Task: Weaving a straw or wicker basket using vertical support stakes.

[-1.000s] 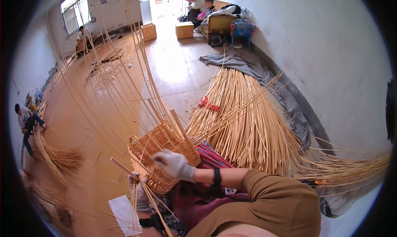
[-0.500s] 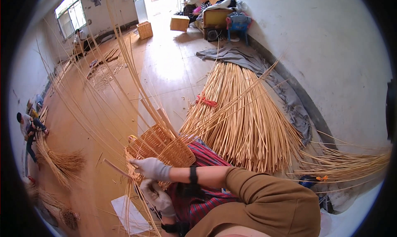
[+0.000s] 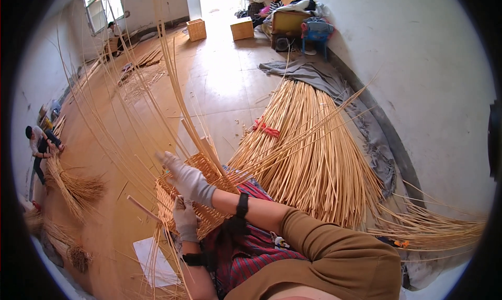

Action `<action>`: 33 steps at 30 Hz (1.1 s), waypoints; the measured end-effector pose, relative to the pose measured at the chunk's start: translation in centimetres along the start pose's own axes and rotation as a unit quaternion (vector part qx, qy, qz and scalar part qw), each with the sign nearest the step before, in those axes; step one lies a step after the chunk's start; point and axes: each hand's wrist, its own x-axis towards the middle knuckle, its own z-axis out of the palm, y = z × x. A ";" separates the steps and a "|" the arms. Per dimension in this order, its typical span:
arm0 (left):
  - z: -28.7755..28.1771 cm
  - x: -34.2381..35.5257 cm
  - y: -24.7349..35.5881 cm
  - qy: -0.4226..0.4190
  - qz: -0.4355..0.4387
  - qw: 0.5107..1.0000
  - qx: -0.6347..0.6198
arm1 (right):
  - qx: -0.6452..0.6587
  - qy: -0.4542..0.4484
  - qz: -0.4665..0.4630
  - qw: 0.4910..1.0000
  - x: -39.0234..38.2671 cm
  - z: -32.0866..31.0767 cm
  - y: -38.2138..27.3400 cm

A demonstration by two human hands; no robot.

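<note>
A half-woven wicker basket (image 3: 214, 172), with long upright rods (image 3: 167, 91) rising from it, rests on the red striped cloth (image 3: 261, 268) over my lap. My right hand (image 3: 188, 177), in a pale glove, reaches across the basket with fingers outstretched, slightly blurred. Just below it my left hand (image 3: 185, 216), also gloved, has its fingers curled on the basket's near-left side. Loose strands (image 3: 157, 250) hang beneath that side, and a thick pale stick (image 3: 141, 207) sticks out leftward.
A large rod bundle (image 3: 308, 159) lies right-front on grey cloth (image 3: 293, 67). Rods (image 3: 439, 229) lie at right. A person (image 3: 39, 143) works with bundles (image 3: 78, 190) at left; others (image 3: 112, 36) (image 3: 269, 4) sit farther back near two box baskets (image 3: 196, 30) (image 3: 241, 29).
My right hand has risen from the basket's near-left side and opened out over it. My left hand has moved up from the strands below onto the basket's side.
</note>
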 end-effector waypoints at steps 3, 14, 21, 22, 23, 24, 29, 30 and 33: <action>-3.1 0.6 -2.5 0.021 -0.007 1.000 -0.001 | 0.267 0.036 0.248 0.931 -2.1 -4.9 -2.0; 7.5 -4.2 3.8 -0.009 0.186 0.850 0.492 | -0.255 -0.061 0.006 0.965 0.0 -7.6 4.5; 7.8 -3.9 4.2 -0.014 0.189 0.777 0.601 | 0.211 0.057 0.348 0.912 -5.8 -12.8 11.6; 7.8 -3.7 3.5 0.035 0.268 0.749 0.605 | 0.210 0.059 0.347 0.912 -5.5 -13.1 11.8; 7.8 -3.4 3.1 0.083 0.345 0.714 0.603 | 0.288 0.076 0.380 0.876 -5.1 -13.6 11.7; 8.1 -3.5 4.1 0.073 0.348 0.717 0.600 | 0.357 0.096 0.418 0.830 -5.3 -14.5 11.2; 9.9 -3.6 4.6 0.039 0.370 0.803 0.466 | 0.245 -0.037 0.262 0.933 -5.3 -16.0 3.5; 9.9 -3.3 3.7 0.027 0.377 0.784 0.492 | 0.146 -0.077 0.160 0.973 -6.8 -15.3 1.5; 8.5 -2.6 -0.4 0.008 0.344 0.916 0.206 | 0.170 -0.267 0.098 0.944 -8.0 -11.8 -2.5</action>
